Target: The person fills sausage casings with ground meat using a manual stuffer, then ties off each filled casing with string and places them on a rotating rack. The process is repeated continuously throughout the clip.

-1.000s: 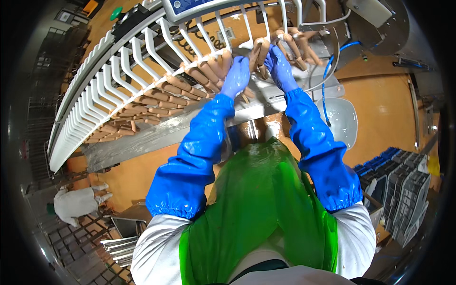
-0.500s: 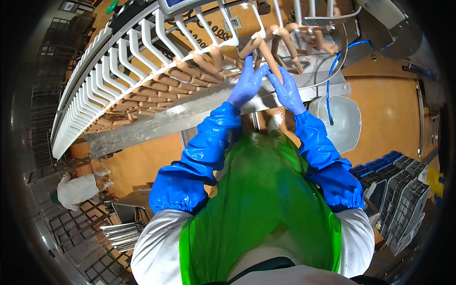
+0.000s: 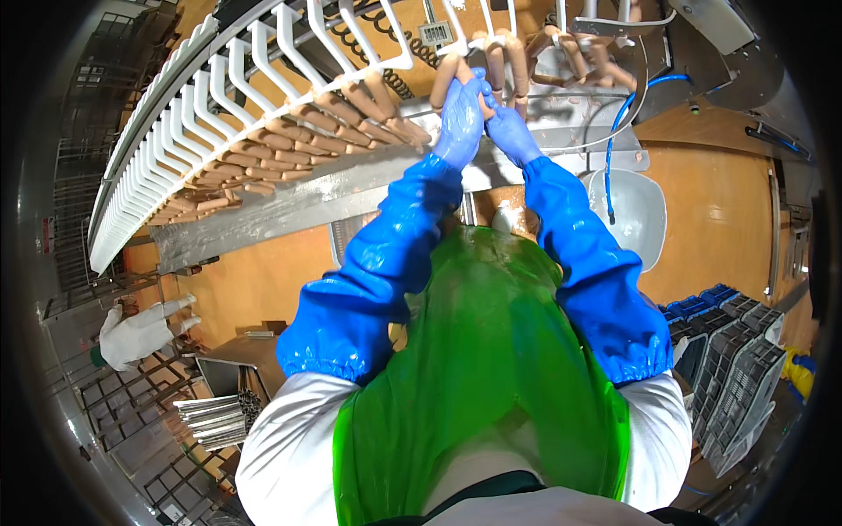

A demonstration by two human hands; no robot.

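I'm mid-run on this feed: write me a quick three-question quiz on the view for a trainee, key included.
1. Multiple choice: what are the left hand and right hand gathered at?
A) the blue hose
B) the sausage links
C) the stacked crates

2. True or false: the pale tub is on the person's right.

3. Fill in the blank: the sausage links hang in a row from white ____.

Key: 1. B. 2. True. 3. hooks.
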